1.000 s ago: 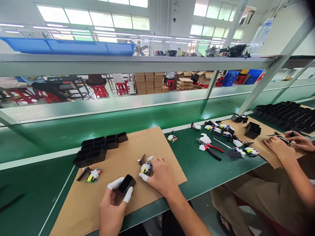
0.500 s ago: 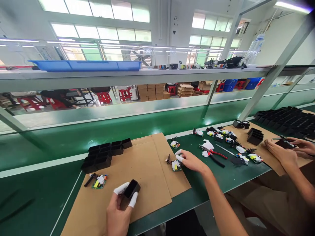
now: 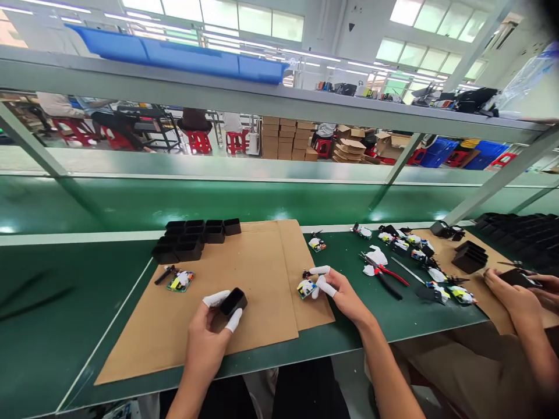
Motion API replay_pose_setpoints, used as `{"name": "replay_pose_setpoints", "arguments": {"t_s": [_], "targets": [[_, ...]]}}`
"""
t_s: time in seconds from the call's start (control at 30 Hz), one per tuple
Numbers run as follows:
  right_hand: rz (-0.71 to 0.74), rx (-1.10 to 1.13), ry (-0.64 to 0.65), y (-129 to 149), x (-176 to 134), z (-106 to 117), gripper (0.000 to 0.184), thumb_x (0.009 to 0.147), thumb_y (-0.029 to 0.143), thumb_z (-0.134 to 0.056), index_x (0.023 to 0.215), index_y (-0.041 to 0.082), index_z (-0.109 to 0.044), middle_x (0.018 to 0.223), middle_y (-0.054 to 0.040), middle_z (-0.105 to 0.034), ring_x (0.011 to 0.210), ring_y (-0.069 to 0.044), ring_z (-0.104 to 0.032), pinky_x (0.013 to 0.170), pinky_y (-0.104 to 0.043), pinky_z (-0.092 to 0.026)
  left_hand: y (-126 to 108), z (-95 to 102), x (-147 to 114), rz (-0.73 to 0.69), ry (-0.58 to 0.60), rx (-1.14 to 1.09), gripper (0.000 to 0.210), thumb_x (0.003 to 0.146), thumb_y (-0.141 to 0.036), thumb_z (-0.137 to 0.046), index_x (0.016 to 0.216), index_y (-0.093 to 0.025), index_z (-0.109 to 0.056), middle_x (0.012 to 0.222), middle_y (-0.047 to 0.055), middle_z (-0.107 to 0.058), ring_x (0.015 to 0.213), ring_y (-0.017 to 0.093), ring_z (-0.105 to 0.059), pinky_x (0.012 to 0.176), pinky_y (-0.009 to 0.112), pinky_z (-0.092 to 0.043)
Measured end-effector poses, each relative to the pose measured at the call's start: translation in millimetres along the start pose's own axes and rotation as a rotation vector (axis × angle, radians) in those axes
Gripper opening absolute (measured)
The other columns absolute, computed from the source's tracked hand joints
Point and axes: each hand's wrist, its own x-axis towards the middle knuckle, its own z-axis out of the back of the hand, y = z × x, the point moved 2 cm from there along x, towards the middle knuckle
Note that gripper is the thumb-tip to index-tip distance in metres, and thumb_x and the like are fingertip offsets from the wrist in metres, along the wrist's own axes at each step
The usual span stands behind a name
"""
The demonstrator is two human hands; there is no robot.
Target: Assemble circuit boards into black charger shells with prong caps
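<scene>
My left hand (image 3: 208, 333), with white finger cots on thumb and finger, grips a small black plastic case (image 3: 234, 301) whose open end faces up. Over the right part of the cardboard, my right hand (image 3: 338, 291), also in white finger cots, pinches a small circuit board (image 3: 307, 287) by its right side. White filler, a yellow part and a black piece show on that board. Another circuit board (image 3: 180, 281) with a black piece beside it lies at the cardboard's left. Behind it stand several black cases (image 3: 187, 247), close together in rows.
A cardboard sheet (image 3: 257, 267) covers the green bench. Red-handled pliers (image 3: 384, 273), a thin metal tool (image 3: 407, 270) and several circuit boards lie to the right. A co-worker's hands (image 3: 513, 291) hold a black case there. A shelf with a blue tray (image 3: 187, 58) spans above.
My right fingers have closed on the circuit board and shifted it slightly left and towards me. The left hand still holds the case. The view has tilted down.
</scene>
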Motion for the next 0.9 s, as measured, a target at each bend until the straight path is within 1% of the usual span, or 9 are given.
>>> {"name": "replay_pose_setpoints", "arguments": {"t_s": [0.13, 0.3, 0.4, 0.47, 0.57, 0.63, 0.77, 0.83, 0.9], "targets": [[0.011, -0.011, 0.021, -0.9, -0.9, -1.1, 0.043, 0.109, 0.048, -0.058, 0.138, 0.018, -0.064, 0.076, -0.0012, -0.077, 0.089, -0.026, -0.081, 0.098, -0.047, -0.062, -2.9, -0.7, -1.8, -0.005, -0.012, 0.000, 0.048, 0.079, -0.046, -0.089, 0.118, -0.024, -0.073, 0.121, 0.010, -0.081, 0.115, 0.033, -0.079, 0.112, 0.056, -0.062], [-0.002, -0.111, -0.015, -5.5, -5.0, 0.1, 0.037, 0.101, 0.033, -0.062, 0.134, 0.020, -0.068, 0.068, 0.0055, -0.068, 0.074, -0.020, -0.075, 0.091, -0.041, -0.061, -2.9, -1.7, -1.9, -0.006, 0.000, -0.015, 0.047, 0.077, -0.043, -0.090, 0.117, -0.024, -0.073, 0.123, 0.010, -0.080, 0.116, 0.033, -0.078, 0.114, 0.057, -0.060], [-0.004, -0.186, -0.051, -8.3, -8.2, 0.7, 0.038, 0.097, 0.031, -0.062, 0.132, 0.021, -0.072, 0.082, 0.0021, -0.072, 0.071, -0.019, -0.073, 0.085, -0.039, -0.061, -2.4, -2.0, -1.5, -0.006, 0.003, -0.023, 0.046, 0.077, -0.042, -0.089, 0.115, -0.024, -0.072, 0.123, 0.010, -0.080, 0.116, 0.033, -0.078, 0.114, 0.059, -0.060], [0.005, -0.247, -0.085, -10.5, -9.9, 1.7, 0.040, 0.093, 0.030, -0.064, 0.131, 0.023, -0.075, 0.090, -0.0007, -0.074, 0.078, -0.021, -0.073, 0.083, -0.039, -0.061, -2.5, -1.9, -1.4, -0.008, -0.002, -0.023, 0.046, 0.076, -0.042, -0.090, 0.115, -0.024, -0.072, 0.123, 0.010, -0.079, 0.116, 0.034, -0.078, 0.115, 0.061, -0.059], [0.028, -0.352, -0.133, -13.5, -10.6, 5.1, 0.044, 0.085, 0.025, -0.069, 0.128, 0.025, -0.079, 0.075, 0.0009, -0.067, 0.091, -0.025, -0.069, 0.081, -0.036, -0.059, -2.9, -1.8, -1.3, -0.011, -0.009, -0.018, 0.048, 0.076, -0.043, -0.090, 0.116, -0.024, -0.072, 0.122, 0.011, -0.080, 0.116, 0.034, -0.078, 0.114, 0.061, -0.059], [0.039, -0.420, -0.174, -15.5, -9.5, 9.1, 0.042, 0.082, 0.023, -0.071, 0.123, 0.025, -0.081, 0.066, 0.0025, -0.057, 0.088, -0.026, -0.064, 0.075, -0.034, -0.056, -3.1, -1.9, -1.0, -0.013, -0.011, -0.013, 0.049, 0.076, -0.044, -0.090, 0.116, -0.023, -0.072, 0.121, 0.011, -0.080, 0.115, 0.034, -0.078, 0.113, 0.060, -0.060], [0.064, -0.517, -0.304, -18.5, -6.3, 19.5, 0.029, 0.087, 0.024, -0.068, 0.113, 0.023, -0.081, 0.066, 0.0015, -0.052, 0.085, -0.026, -0.059, 0.068, -0.032, -0.052, -2.6, -2.2, -0.3, -0.019, -0.008, -0.005, 0.050, 0.076, -0.046, -0.091, 0.116, -0.023, -0.073, 0.121, 0.011, -0.080, 0.116, 0.034, -0.078, 0.113, 0.057, -0.061], [0.086, -0.553, -0.353, -17.5, -7.1, 21.9, 0.024, 0.092, 0.025, -0.066, 0.111, 0.022, -0.080, 0.068, 0.0000, -0.055, 0.087, -0.027, -0.060, 0.071, -0.034, -0.054, -2.0, -2.0, -0.4, -0.020, -0.003, -0.003, 0.051, 0.077, -0.045, -0.090, 0.118, -0.023, -0.072, 0.124, 0.011, -0.079, 0.119, 0.034, -0.077, 0.115, 0.057, -0.060], [0.123, -0.587, -0.353, -13.9, -11.6, 18.8, 0.019, 0.095, 0.026, -0.066, 0.108, 0.023, -0.080, 0.072, -0.0014, -0.061, 0.088, -0.027, -0.062, 0.076, -0.036, -0.056, -1.3, -1.2, -0.7, -0.017, 0.004, -0.002, 0.051, 0.079, -0.044, -0.090, 0.120, -0.023, -0.071, 0.127, 0.011, -0.078, 0.121, 0.034, -0.076, 0.116, 0.059, -0.059]]}}
